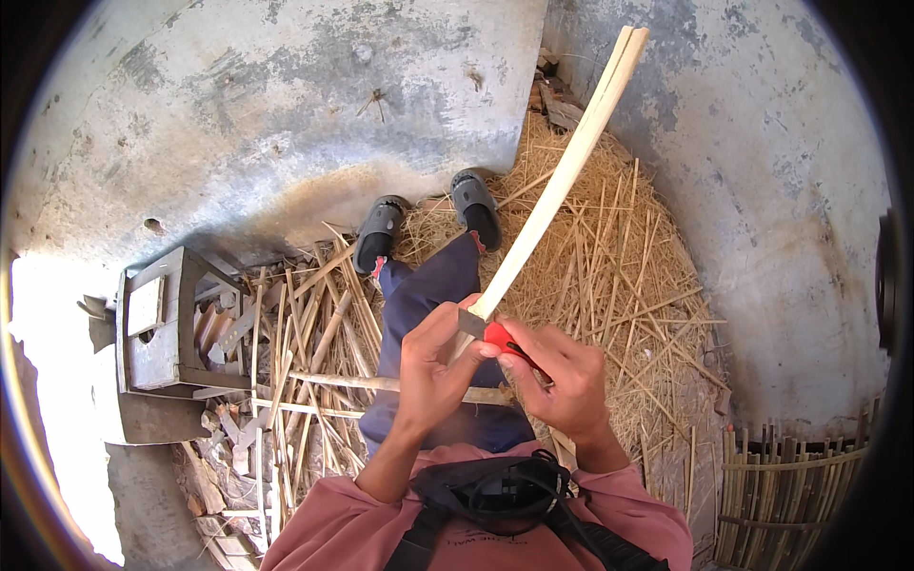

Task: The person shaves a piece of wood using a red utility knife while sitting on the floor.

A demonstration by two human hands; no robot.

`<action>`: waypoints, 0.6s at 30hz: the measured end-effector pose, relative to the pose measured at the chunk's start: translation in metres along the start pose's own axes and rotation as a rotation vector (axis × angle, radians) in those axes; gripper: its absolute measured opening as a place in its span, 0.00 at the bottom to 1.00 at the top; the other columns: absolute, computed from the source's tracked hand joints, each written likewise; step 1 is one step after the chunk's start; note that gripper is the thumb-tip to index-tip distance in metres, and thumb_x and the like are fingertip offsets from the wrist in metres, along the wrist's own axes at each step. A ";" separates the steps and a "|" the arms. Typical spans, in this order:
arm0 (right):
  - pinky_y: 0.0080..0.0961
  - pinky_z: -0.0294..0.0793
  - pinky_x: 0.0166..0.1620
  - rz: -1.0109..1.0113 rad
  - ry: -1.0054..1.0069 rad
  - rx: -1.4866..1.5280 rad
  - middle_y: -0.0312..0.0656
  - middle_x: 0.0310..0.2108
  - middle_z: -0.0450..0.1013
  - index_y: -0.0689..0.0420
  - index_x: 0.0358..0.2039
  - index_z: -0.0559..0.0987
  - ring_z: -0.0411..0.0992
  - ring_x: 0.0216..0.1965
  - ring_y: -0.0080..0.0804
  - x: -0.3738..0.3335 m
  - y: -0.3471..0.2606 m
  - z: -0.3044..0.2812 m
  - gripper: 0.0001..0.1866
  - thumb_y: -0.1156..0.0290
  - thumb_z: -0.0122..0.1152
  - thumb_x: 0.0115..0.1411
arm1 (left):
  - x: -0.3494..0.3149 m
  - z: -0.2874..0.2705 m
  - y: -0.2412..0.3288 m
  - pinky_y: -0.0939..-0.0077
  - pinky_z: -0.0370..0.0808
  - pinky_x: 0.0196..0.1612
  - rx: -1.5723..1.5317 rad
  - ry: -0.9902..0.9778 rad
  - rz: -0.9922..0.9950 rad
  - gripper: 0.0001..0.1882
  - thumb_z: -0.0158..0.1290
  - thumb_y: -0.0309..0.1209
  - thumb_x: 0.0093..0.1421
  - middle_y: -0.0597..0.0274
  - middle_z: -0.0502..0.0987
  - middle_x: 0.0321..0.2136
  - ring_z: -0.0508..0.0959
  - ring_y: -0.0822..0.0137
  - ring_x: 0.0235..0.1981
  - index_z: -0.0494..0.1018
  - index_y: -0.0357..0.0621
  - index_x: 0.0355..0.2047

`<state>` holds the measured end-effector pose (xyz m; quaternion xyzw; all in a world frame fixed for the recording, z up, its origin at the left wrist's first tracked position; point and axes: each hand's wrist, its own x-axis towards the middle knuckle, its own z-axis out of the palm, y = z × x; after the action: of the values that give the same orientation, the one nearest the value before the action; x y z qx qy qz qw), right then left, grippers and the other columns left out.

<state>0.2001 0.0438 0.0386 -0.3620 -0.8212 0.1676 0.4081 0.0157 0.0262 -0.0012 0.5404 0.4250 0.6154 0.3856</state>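
A long pale strip of split wood or bamboo [564, 176] slants up and to the right, its far end showing a lengthwise split. My left hand [433, 362] is closed around its near end, with the thumb against a red-and-black handled knife [499, 335]. My right hand [566, 374] grips that knife by its handle. A short, wide grey blade [471, 324] lies against the strip's lower end, between the fingers of both hands. Fingers partly hide the strip's near end.
Straw and thin sticks [609, 238] litter the floor. A bamboo pole [362, 382] lies across below my hands. At left stands a worn wooden box [157, 324]; at lower right, a slatted bamboo panel [790, 495]. A grey wall [286, 105] rises ahead of my shoes [383, 228].
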 end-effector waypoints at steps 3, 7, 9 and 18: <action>0.32 0.74 0.23 0.009 0.000 -0.027 0.40 0.29 0.79 0.57 0.58 0.84 0.78 0.22 0.34 -0.001 -0.001 0.001 0.22 0.71 0.72 0.62 | 0.000 0.001 0.001 0.72 0.74 0.52 -0.016 0.006 -0.028 0.14 0.69 0.26 0.61 0.59 0.78 0.36 0.75 0.69 0.38 0.80 0.29 0.43; 0.32 0.73 0.23 0.005 0.028 -0.055 0.39 0.29 0.79 0.57 0.58 0.84 0.78 0.22 0.33 -0.001 -0.002 0.003 0.22 0.71 0.72 0.62 | -0.005 -0.006 -0.010 0.67 0.77 0.61 0.010 -0.072 -0.073 0.27 0.68 0.32 0.66 0.48 0.80 0.56 0.80 0.64 0.55 0.76 0.25 0.59; 0.32 0.74 0.23 0.011 0.032 -0.063 0.39 0.29 0.79 0.57 0.58 0.84 0.78 0.22 0.33 -0.001 -0.003 0.004 0.22 0.71 0.72 0.62 | -0.005 -0.005 -0.010 0.67 0.77 0.60 -0.016 -0.063 -0.085 0.26 0.67 0.31 0.66 0.49 0.81 0.55 0.81 0.65 0.54 0.76 0.26 0.60; 0.31 0.75 0.24 0.031 0.037 -0.111 0.37 0.29 0.79 0.55 0.59 0.84 0.79 0.23 0.31 -0.003 -0.004 0.005 0.23 0.71 0.72 0.62 | -0.003 0.002 -0.006 0.76 0.75 0.51 -0.066 -0.005 -0.125 0.18 0.65 0.25 0.67 0.61 0.81 0.43 0.78 0.74 0.45 0.78 0.29 0.54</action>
<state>0.1951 0.0391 0.0361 -0.3998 -0.8157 0.1216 0.3999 0.0178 0.0254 -0.0073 0.5015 0.4365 0.6022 0.4420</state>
